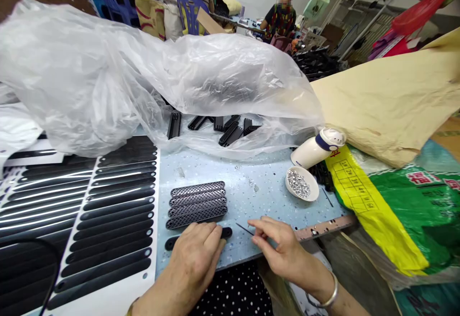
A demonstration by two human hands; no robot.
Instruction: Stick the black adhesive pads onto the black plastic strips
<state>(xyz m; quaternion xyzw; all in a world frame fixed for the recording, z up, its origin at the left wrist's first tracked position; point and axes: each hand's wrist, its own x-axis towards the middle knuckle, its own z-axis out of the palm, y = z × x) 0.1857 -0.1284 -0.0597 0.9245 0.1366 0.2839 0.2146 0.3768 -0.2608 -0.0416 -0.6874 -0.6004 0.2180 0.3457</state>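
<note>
My left hand [197,249] lies over a long black plastic strip [226,232] with rounded ends, fingers together and pressing it to the table. Both strip ends stick out from under the hand; its middle is hidden. Between thumb and fingertips, my right hand [276,246] pinches a thin dark pointed tool [244,228], its tip directed left toward the strip. Just beyond my left hand, several black lattice-patterned strips [197,201] lie side by side in a row. A white bowl [312,193] of small shiny metal pieces [298,183] sits to the right.
At left lie sheets of glossy black strips [115,220]. Clear plastic [223,76] drapes across the back over loose black parts [230,131]. A cream bottle [309,155] stands behind the bowl. Brown paper [388,95] and a green-yellow sack [406,201] are at right. Two people sit farther back.
</note>
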